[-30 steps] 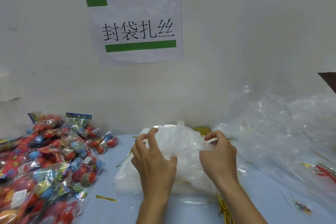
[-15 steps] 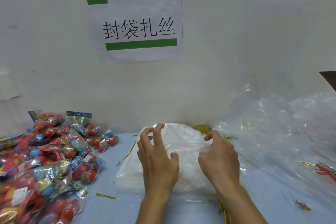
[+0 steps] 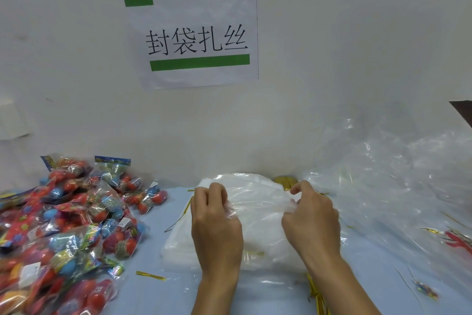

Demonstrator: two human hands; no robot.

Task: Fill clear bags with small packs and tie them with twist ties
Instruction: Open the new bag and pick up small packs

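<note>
Both hands' grips pinch the top clear bag (image 3: pixel 255 202) under the sign (image 3: pixel 196 41) reading 封袋扎丝.

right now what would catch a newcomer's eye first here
Probably the bright heap of small packs at the left of the blue table. Next, the left hand and right hand pinching a clear bag on the white stack at centre. Above, a paper sign with green bars hangs on the wall.

The small packs (image 3: pixel 63 225) lie left on the table (image 3: pixel 153 296); the stack of bags (image 3: pixel 255 217) centre; loose plastic sheets (image 3: pixel 396 187) right.
</note>
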